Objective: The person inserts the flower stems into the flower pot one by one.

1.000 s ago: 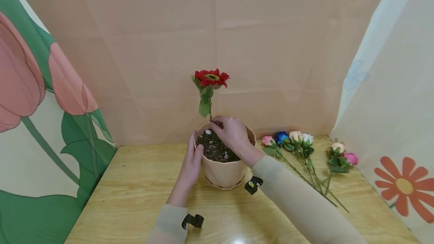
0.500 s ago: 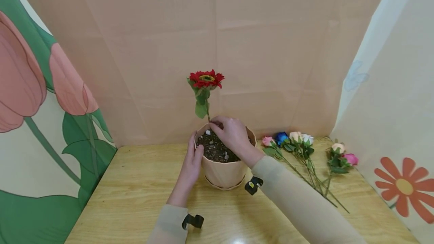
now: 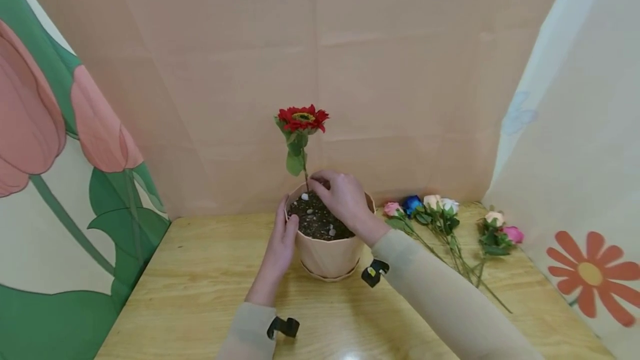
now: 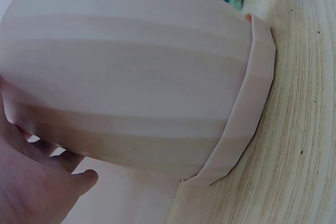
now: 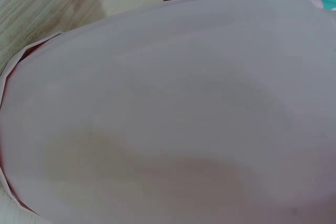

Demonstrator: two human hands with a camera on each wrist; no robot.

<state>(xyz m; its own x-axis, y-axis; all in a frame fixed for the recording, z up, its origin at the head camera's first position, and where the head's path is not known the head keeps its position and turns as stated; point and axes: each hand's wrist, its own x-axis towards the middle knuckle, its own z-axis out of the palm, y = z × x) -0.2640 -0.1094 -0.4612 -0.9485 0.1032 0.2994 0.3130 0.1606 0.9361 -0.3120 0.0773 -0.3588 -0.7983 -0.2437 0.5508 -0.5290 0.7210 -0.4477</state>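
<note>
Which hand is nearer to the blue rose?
The right hand: it is over the pot, left of the blue rose. The left hand is farther, at the pot's left side.

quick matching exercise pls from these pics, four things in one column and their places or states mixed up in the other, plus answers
Things
1. pot
2. red flower
3. blue rose
4. left hand

Places and states
A. lying at the right of the table
B. against the outside of the pot
C. filled with dark soil
D. bloom high above the soil

Pairs: 1-C, 2-D, 3-A, 4-B
</note>
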